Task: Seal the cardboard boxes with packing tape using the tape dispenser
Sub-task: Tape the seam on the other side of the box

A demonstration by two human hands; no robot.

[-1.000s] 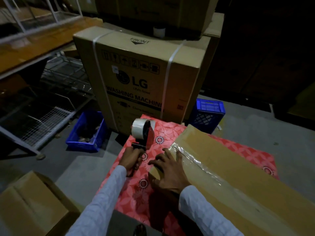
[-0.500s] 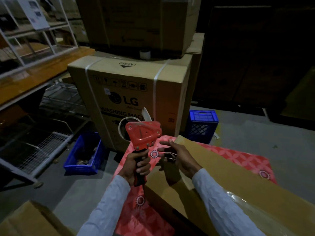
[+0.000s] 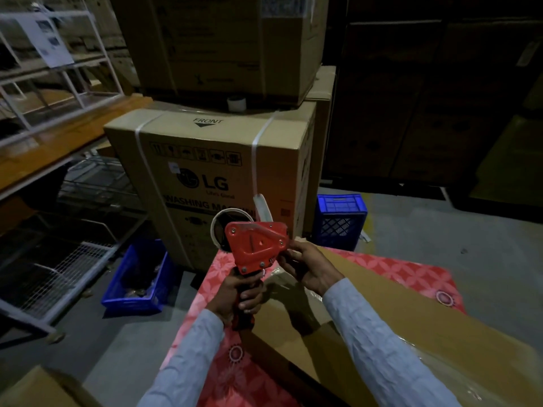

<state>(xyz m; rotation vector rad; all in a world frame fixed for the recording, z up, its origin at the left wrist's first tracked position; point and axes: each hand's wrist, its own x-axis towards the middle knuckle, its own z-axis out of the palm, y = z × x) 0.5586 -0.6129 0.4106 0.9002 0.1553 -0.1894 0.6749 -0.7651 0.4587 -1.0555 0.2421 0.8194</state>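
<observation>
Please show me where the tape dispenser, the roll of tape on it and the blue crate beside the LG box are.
tape dispenser (image 3: pixel 255 247), head view, on its red side plate.
roll of tape (image 3: pixel 216 227), head view, on the roll's white edge left of the plate.
blue crate (image 3: pixel 340 220), head view, on its latticed front wall.

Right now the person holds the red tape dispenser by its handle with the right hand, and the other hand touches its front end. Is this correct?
Not quite: the head view shows the left hand gripping the handle of the red tape dispenser. The right hand is the one touching its front end. The rest is correct.
</observation>
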